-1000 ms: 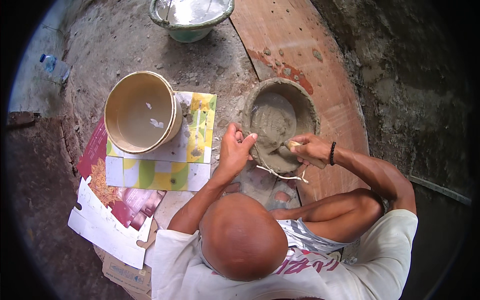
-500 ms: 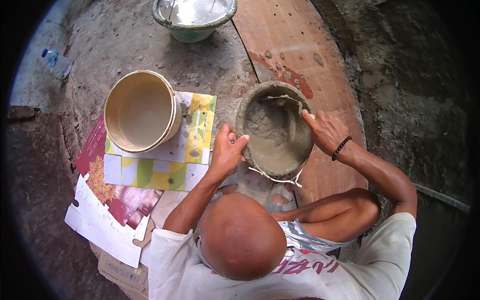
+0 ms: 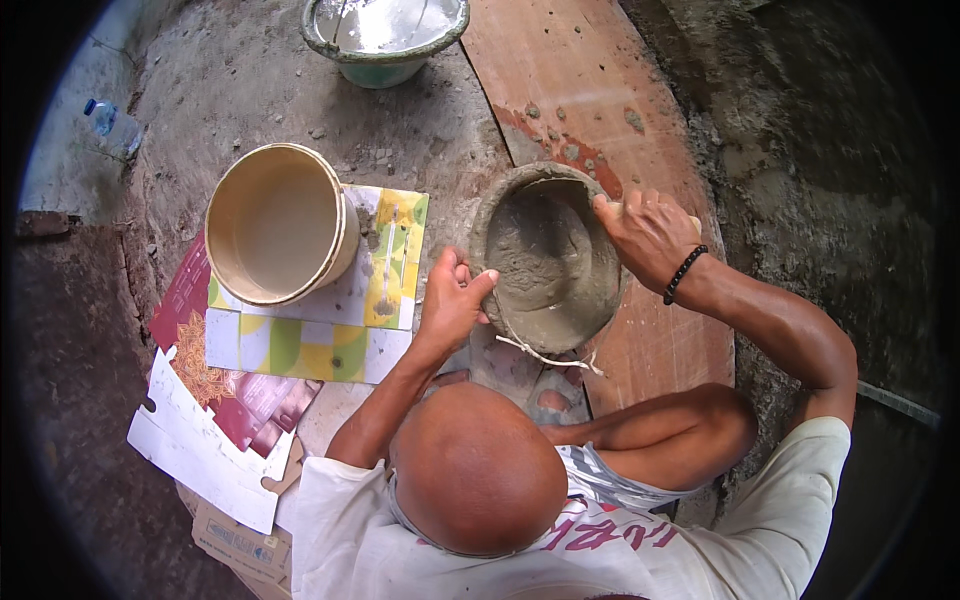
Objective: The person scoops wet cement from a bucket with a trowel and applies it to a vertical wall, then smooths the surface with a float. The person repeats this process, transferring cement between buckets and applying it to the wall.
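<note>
Holding grey, seemingly wet paste (image 3: 541,268), the round basin (image 3: 483,226) looks crusted.

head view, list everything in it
Bowl: 1, grey, right of centre
Wet mix: 1, grey, in bowl
Cord: 1, white, bowl's near rim
Bucket: 1, cream, left of bowl
Patterned card: 1+, yellow-green, under bucket
Printed sheet: 1, maroon, left
Loose card: 1, white, lower left
Plain cardboard: 1+, brown, lower left
Basin: 1, green, top
Bottle: 1, clear, upper left
Board: 1, reddish, right
Lumps: several, grey, on board
Floor: 1, grey, upper left
Handle: 1, pale, right of bowl
Bracelet: 1, black, right wrist
Shirt: 1, white, bottom
Shorts: 1, grey, lower centre
Head: 1, bottom centre
Left hand: 1, at bowl's left rim
Right hand: 1, around handle
</note>
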`<act>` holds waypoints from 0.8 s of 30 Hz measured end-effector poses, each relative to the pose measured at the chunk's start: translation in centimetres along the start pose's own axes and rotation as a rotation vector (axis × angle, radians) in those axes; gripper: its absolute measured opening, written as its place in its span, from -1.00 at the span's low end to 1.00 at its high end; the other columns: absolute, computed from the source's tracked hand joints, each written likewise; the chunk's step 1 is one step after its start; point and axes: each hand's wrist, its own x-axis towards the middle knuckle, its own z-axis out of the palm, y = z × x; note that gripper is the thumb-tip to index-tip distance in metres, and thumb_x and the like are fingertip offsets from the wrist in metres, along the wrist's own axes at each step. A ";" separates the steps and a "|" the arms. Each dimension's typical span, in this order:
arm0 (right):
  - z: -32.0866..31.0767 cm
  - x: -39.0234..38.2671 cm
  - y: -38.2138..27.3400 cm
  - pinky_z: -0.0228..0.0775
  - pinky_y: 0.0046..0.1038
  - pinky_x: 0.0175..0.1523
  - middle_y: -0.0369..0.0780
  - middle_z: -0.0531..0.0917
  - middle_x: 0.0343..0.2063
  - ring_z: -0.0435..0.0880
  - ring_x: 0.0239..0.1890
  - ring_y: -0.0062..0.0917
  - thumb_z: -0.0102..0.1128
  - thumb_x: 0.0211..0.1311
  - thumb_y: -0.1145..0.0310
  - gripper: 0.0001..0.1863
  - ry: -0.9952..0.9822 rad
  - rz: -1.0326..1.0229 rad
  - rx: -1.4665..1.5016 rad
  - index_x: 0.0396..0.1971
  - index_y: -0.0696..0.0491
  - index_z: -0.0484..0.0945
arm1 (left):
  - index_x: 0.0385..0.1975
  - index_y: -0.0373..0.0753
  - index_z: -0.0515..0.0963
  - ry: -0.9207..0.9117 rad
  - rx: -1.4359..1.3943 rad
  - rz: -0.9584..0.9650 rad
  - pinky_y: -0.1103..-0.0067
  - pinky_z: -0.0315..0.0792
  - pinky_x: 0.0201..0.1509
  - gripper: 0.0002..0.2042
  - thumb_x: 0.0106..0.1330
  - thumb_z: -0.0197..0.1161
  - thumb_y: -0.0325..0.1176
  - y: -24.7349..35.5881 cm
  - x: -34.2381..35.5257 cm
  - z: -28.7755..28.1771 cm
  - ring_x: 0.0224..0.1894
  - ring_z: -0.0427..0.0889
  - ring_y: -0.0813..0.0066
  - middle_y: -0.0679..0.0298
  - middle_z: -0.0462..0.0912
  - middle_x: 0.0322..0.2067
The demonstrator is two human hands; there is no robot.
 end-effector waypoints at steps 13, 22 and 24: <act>3.6 0.6 -2.5 0.51 -0.28 -0.44 -0.05 0.60 -0.59 0.68 -0.48 -0.24 0.00 0.18 0.45 -0.75 -0.184 -0.287 0.139 -0.15 0.20 0.45 | -0.24 -0.43 0.28 0.006 -0.221 0.116 0.70 0.36 -0.79 -0.72 0.24 0.26 -0.49 0.5 1.0 1.8 -0.65 0.49 0.63 0.24 0.49 -0.54; -2.9 -1.4 0.3 0.49 -0.32 -0.46 -0.12 0.57 -0.63 0.68 -0.50 -0.28 0.00 0.23 0.37 -0.79 -0.367 -0.330 -0.089 -0.21 0.08 0.55 | -0.23 -0.43 0.30 -0.024 -0.230 0.092 0.70 0.42 -0.76 -0.74 0.25 0.25 -0.49 0.5 1.0 1.6 -0.63 0.49 0.64 0.24 0.51 -0.54; -3.5 -1.0 0.7 0.48 -0.33 -0.46 -0.13 0.57 -0.62 0.67 -0.49 -0.30 0.01 0.22 0.37 -0.81 -0.180 -0.196 -0.097 -0.26 0.11 0.54 | -0.21 -0.42 0.30 0.005 -0.220 0.088 0.69 0.44 -0.75 -0.74 0.25 0.25 -0.50 0.5 0.4 1.9 -0.62 0.49 0.65 0.25 0.51 -0.52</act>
